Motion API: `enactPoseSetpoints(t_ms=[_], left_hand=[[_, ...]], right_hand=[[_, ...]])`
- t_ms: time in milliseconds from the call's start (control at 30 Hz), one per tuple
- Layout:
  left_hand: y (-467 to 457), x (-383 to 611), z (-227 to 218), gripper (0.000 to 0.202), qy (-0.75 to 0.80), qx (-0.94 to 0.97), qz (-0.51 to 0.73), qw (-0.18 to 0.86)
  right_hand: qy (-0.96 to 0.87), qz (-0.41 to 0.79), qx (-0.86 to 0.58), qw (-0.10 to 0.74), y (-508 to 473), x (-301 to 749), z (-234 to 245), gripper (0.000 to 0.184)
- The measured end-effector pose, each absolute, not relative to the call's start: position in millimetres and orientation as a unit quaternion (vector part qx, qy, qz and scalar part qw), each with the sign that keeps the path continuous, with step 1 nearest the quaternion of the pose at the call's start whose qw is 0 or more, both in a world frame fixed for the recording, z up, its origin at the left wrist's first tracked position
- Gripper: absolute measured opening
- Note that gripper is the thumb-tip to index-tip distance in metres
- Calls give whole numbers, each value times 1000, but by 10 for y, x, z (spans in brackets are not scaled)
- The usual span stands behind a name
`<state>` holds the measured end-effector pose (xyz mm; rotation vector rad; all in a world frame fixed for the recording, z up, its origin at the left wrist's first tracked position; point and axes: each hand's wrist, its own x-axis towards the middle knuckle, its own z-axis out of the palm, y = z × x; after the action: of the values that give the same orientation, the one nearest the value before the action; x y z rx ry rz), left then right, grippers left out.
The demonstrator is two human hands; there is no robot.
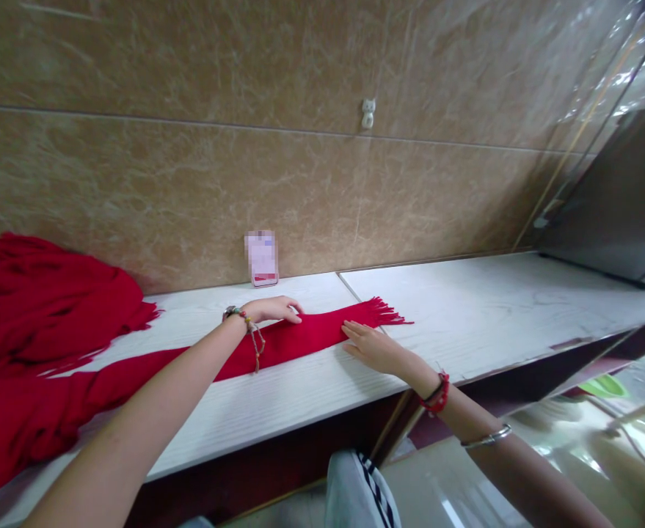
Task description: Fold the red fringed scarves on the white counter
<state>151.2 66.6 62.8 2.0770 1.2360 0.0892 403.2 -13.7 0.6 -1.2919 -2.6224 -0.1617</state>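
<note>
Bare left forearm [151, 418] sits closest to camera, reaching over the front edge of the white wood-grain bench [465, 301]. Red fringed fabric strip [294, 341] lies lengthwise between front and rear edges, fringe across the bench seam, other end bunched toward the left end.

Left hand [272, 309]: fingers loosely curled at the strip's rear-side border; can't tell if they pinch cloth. Right hand [374, 348]: fingers straight, close together, resting flat by its front-side border near the fringe, no grip.

Step looks like smoothing. My take: light flat pressure, stroke toward the fringe, anchor with the other hand, keep borders parallel to the front edge, and watch the bracelet cord doesn't snag.

Count: 2 hands, 1 strip, 1 red fabric heap [41, 301] at the left rear edge (separate piece? can't tell), 1 pink-framed upright phone [263, 258] at the rear edge, 1 white cat-shaped wall hook [368, 114].
</note>
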Motion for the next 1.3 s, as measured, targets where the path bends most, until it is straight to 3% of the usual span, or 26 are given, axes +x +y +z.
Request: enactPoseSetpoints(t_ms=[133,300,500,600,733,1000,1167,1300], left_hand=[[627,1569,801,53,466,739,103,476],[609,1741,972,50,452,693,185,531],[639,1980,950,43,478,664,210,535],[680,2080,890,43,493,650,223,534],[778,2225,836,46,499,634,249,536],[951,2481,635,46,521,693,193,459],[995,2487,570,41,509,717,175,443],[961,2404,639,50,463,745,168,451]], right_hand=[[-892,-47,-428,135,-116,3975,-53,40],[-893,24,-415,172,-162,3830,-32,29],[-855,83,-449,245,-38,3935,-39,23],[-836,69,-493,231,58,4097,-55,24],[-871,88,-438,206,69,4194,-74,32],[-839,95,-462,271,149,4262,-181,29],[-721,211,-557,355,365,4304,-111,28],[-642,353,-575,363,519,4137,21,45]])
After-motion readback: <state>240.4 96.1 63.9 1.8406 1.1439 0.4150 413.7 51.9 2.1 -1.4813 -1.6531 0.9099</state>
